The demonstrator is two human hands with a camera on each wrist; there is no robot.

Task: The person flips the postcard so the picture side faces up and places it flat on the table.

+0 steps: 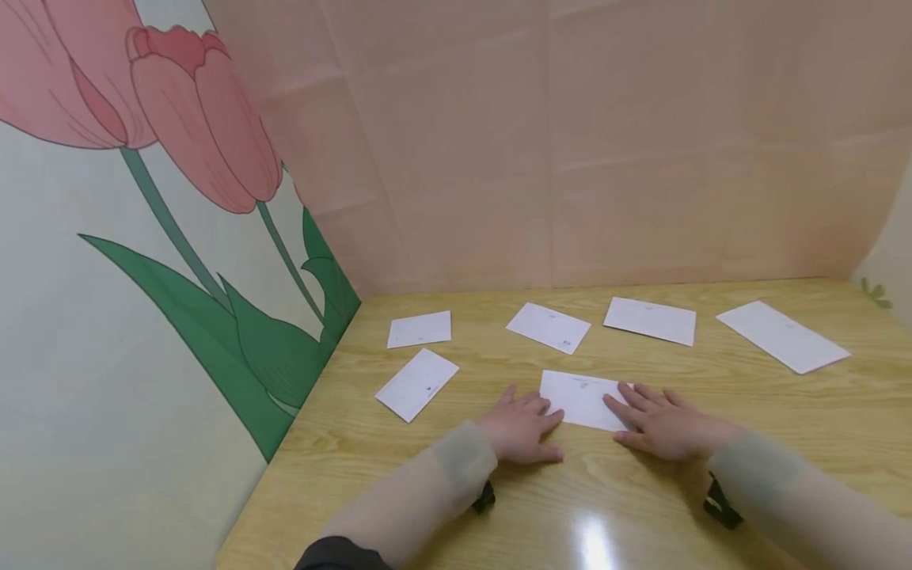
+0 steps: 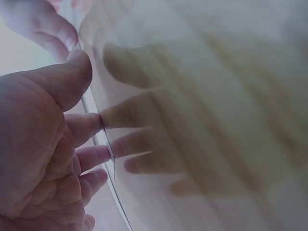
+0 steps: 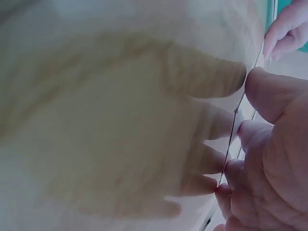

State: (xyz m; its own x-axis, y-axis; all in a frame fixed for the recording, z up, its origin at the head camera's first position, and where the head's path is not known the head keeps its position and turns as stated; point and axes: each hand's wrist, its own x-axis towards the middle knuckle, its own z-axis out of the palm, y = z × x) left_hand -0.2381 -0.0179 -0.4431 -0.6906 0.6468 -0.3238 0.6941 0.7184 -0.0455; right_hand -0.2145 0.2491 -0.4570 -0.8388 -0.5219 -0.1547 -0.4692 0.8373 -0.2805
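A flat white rectangular card or envelope with small faint print near its top edge lies on the table in front of me. My left hand rests at its left end, fingers spread, some fingertips touching the edge. Over the card's right end lie the fingers of my right hand, also spread and covering that corner. In the left wrist view the left hand has its fingertips down on the glossy surface, which reflects them. The right wrist view shows the right hand likewise, fingertips down beside their reflection.
More white rectangles lie around: two at the left, one upper and one lower, and others along the back and right. The wood-grain table meets a pink backdrop and a tulip-painted wall.
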